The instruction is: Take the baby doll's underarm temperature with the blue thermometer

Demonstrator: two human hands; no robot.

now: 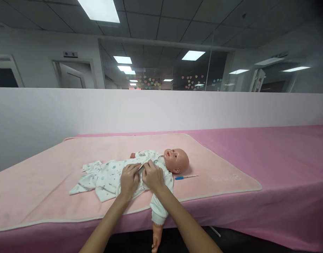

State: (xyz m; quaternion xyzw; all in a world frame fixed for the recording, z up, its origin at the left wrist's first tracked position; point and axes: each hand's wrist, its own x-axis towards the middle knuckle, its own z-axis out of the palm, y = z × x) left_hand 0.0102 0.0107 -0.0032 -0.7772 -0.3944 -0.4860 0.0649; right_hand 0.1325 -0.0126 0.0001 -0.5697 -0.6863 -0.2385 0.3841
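Observation:
A baby doll (176, 160) lies on its back with its head to the right. It wears a white printed baby outfit (108, 175), and one arm hangs over the table's front edge. My left hand (130, 180) is at the chest, its fingers closed on the outfit's front edge. Close beside it, my right hand (153, 175) pinches the cloth nearer the neck. The fold between both hands is lifted a little; whether a fastener is there is hidden by my fingers. By the doll's head lies a thermometer (186, 177) with a blue end.
A peach pad (45, 189) with a pale border lies under the doll, on a pink tablecloth (282, 158) that drapes over the front edge. Behind the table stands a low white partition (161, 109), with glass windows beyond.

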